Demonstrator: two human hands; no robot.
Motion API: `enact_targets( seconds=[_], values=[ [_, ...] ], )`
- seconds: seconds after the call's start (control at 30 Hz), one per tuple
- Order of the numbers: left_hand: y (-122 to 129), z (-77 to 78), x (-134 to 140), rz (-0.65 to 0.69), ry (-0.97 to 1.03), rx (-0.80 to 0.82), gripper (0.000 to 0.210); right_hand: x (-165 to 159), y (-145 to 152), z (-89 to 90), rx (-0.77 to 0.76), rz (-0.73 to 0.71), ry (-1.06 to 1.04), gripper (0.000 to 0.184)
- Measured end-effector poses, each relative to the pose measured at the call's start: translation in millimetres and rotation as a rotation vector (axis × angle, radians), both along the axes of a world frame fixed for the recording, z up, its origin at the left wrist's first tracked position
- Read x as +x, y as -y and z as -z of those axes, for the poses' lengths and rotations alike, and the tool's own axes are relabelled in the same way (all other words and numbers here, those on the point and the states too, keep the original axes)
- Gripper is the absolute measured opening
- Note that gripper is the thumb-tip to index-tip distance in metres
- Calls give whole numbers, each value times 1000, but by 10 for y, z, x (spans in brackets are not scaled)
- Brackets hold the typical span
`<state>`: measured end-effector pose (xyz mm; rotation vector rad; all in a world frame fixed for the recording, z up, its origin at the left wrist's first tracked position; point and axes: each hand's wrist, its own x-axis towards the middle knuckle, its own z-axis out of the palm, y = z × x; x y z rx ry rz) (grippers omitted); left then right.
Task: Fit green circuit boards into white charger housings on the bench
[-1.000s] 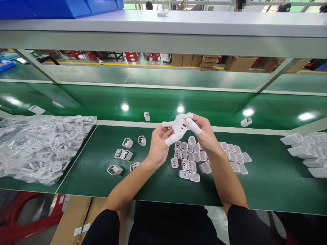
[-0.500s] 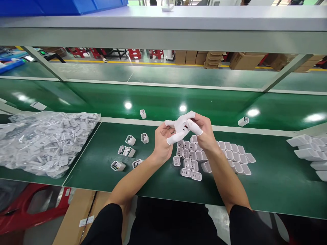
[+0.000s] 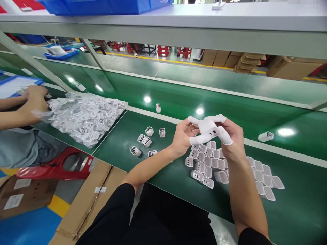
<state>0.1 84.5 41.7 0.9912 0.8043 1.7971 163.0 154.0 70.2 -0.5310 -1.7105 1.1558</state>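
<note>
A white charger housing (image 3: 207,127), with dark port slots in one face, is clamped between the finger-cotted fingertips of the left hand (image 3: 182,136) and right hand (image 3: 233,136), raised near the far edge of the array of open housings (image 3: 208,161). Left of the array sit several shells with dark inserts (image 3: 149,143); farther left lies a plastic bag of white parts (image 3: 87,117).

We hold our left hand (image 3: 182,139) and right hand (image 3: 235,139) close together right of centre, fingers (image 3: 216,118) bent in pinches; our left forearm (image 3: 150,165) slants up rightward, our right forearm (image 3: 244,190) steeper, lower right.
</note>
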Motion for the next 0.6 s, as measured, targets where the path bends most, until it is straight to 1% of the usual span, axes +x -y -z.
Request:
enact_targets(
  seconds=[0.07,0.13,0.2,0.23,0.27,0.3,0.33,0.37,0.47,0.53,0.6],
  values=[
    [-174,20,-205,-57,-145,12,70,89,-61,-20,25,59,14,63],
    [-461,79,-473,-178,-387,-25,63,195,-137,-43,54,143,-15,73],
    [-810,186,-745,-303,-712,-147,55,286,-204,-67,85,230,-51,72],
    [-981,253,-864,-339,-928,-242,48,318,-224,-80,97,261,-61,69],
    [-1133,324,-966,-334,-1177,-325,42,340,-232,-96,109,280,-64,65],
    [-1259,394,-1047,-309,-1368,-386,41,353,-226,-117,120,288,-67,62],
    [-1355,459,-1109,-285,-1472,-420,42,361,-207,-143,129,288,-65,59],
    [-1420,517,-1152,-259,-1545,-440,44,366,-177,-174,135,280,-55,57],
    [-1472,641,-1206,-206,-1611,-456,50,387,-67,-287,154,269,-19,54],
    [-1443,685,-1223,-165,-1656,-464,54,412,-20,-353,162,280,-28,56],
    [-1408,694,-1251,-130,-1693,-480,58,437,-10,-393,163,300,-66,59]
  ],
)
